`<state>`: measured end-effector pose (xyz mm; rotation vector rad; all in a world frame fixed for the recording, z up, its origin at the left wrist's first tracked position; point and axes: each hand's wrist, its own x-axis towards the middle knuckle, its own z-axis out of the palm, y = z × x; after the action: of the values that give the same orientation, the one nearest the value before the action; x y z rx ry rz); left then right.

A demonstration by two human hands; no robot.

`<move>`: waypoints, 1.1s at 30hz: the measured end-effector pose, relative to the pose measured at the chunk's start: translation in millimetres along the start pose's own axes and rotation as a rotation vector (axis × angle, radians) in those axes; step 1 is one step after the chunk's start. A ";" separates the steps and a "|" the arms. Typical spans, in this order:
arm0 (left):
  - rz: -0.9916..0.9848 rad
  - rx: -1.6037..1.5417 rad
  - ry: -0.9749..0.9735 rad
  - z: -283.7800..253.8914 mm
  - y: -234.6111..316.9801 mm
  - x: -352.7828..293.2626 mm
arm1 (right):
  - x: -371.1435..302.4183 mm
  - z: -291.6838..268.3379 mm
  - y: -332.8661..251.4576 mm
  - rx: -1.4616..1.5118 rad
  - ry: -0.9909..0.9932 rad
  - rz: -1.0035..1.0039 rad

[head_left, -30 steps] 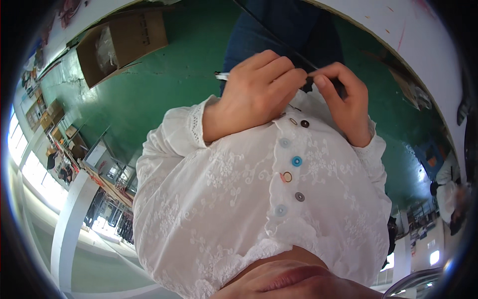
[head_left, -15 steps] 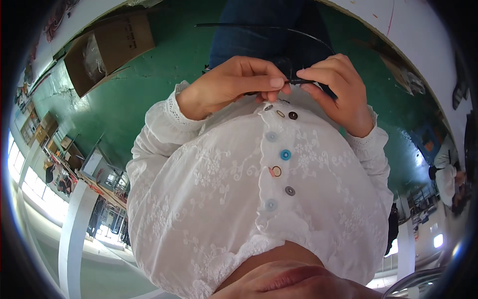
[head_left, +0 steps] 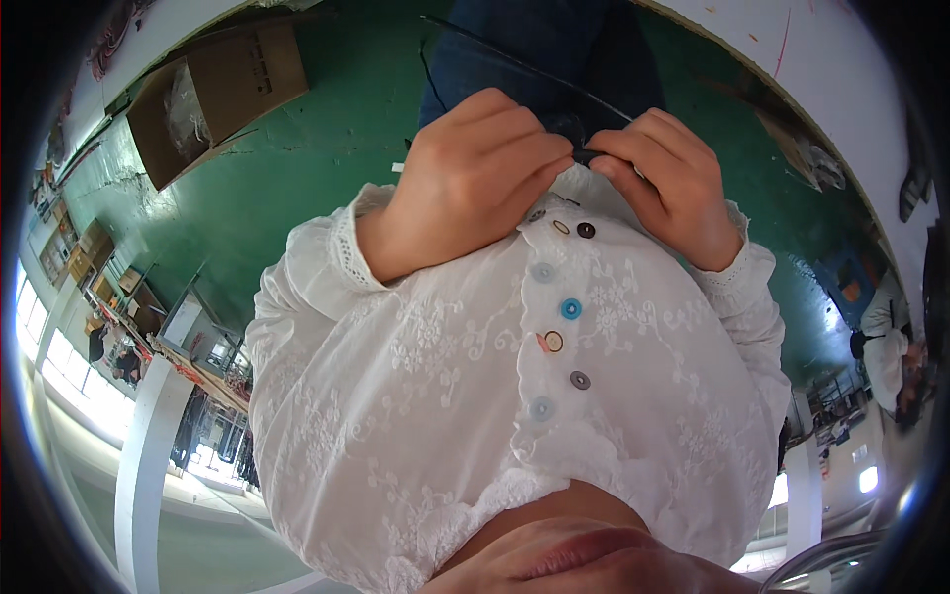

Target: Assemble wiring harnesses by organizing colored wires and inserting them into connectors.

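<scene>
In front of my waist, both hands are close together on a thin black cable (head_left: 534, 69). My left hand (head_left: 475, 168) is closed, thumb and fingertips pinching near a thicker black section (head_left: 586, 156) of it. My right hand (head_left: 665, 178) pinches the other side of that section between thumb and forefinger. From the right hand a long stretch of cable runs up and leftward over my legs. A thin black end (head_left: 427, 69) shows beyond the left knuckles, and a small white piece (head_left: 398, 167) peeks out beside that hand. My fingers hide the join between the hands.
Ahead on the green floor (head_left: 336, 109) stands an open cardboard box (head_left: 247, 79) with clear plastic inside. Pale table edges (head_left: 772, 59) curve along both sides. Another person (head_left: 886, 346) is far to the right. Shelves and a white post (head_left: 153, 475) are at the left.
My left hand has turned so its back shows, its fingers closing over the black section. The cable's long stretch has swung to a steeper slant, and a second black end has appeared.
</scene>
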<state>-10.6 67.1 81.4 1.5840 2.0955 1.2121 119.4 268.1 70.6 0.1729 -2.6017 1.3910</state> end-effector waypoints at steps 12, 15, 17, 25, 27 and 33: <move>-0.432 -0.523 -0.228 0.4 -10.2 -8.6 | -13.1 2.7 -0.7 0.086 -0.004 0.204; -0.731 -0.955 -0.412 0.7 -14.9 -12.3 | -13.6 -2.0 -0.5 -0.001 -0.020 0.145; -0.812 -1.001 -0.414 0.0 -16.2 -10.3 | -13.6 -2.2 -0.8 -0.022 -0.041 0.116; -0.664 -0.816 -0.321 6.6 -14.1 -17.4 | -15.0 -1.6 -2.7 -0.040 -0.077 0.096; -0.256 -0.294 -0.208 6.0 -11.0 -14.4 | -14.6 1.0 -4.6 -0.041 -0.077 0.121; -0.071 -0.014 -0.024 13.1 -3.3 -16.8 | -14.5 14.1 -7.9 0.030 -0.038 0.175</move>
<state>1.8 58.1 66.3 1.4976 2.1048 1.1753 133.5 252.3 66.2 -0.0260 -2.6841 1.4966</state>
